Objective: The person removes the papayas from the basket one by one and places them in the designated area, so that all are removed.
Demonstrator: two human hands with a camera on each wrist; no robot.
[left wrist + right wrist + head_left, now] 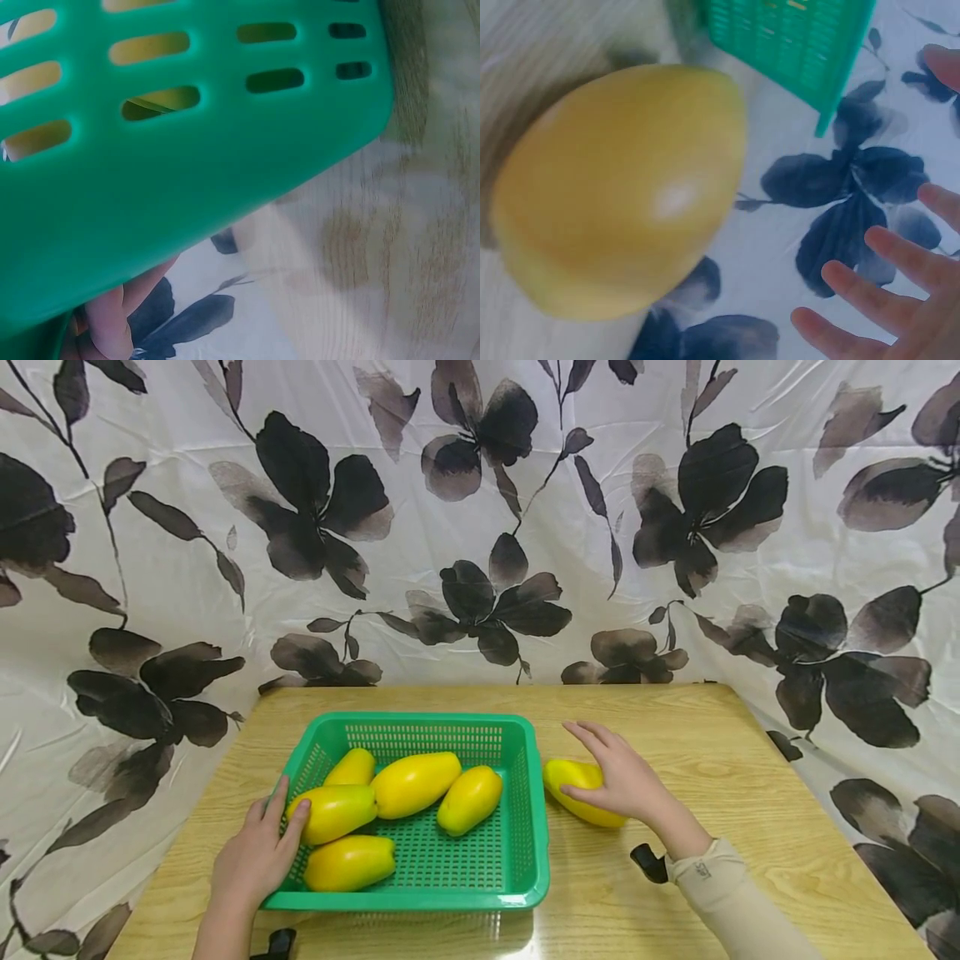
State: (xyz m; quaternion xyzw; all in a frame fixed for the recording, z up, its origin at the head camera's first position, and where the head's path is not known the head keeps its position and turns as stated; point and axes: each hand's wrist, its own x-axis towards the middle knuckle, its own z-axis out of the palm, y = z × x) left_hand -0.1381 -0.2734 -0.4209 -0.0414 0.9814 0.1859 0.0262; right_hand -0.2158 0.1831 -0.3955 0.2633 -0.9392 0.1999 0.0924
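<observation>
At the right of centre in the head view, a person's right hand (618, 772) hovers over a smooth, glossy yellow oblong fruit (587, 812) lying on a light wood-grained table (660, 718); its fingers are spread and extended, with the thumb apart from them, and the right wrist view shows a gap between fingertips and fruit. This fruit sits just outside the right wall of a rectangular green plastic basket (405, 900) with slotted sides, which occupies the lower centre left of the frame. The left hand (255, 860), at the lower left, grips the basket's left rim, thumb on the inner side and fingers over the outer side; whether the thumb touches the fruit beside it, I cannot tell. Five more yellow oblong fruits (417, 785) lie in the basket: three toward its left side, one at its middle and one right of that, leaving bare mesh floor at the lower right. A beige sleeve (738, 893) covers the right forearm, and a black curved piece (649, 863) shows beside that wrist. White cloth with dark floral print (480, 485) fills the upper frame.
</observation>
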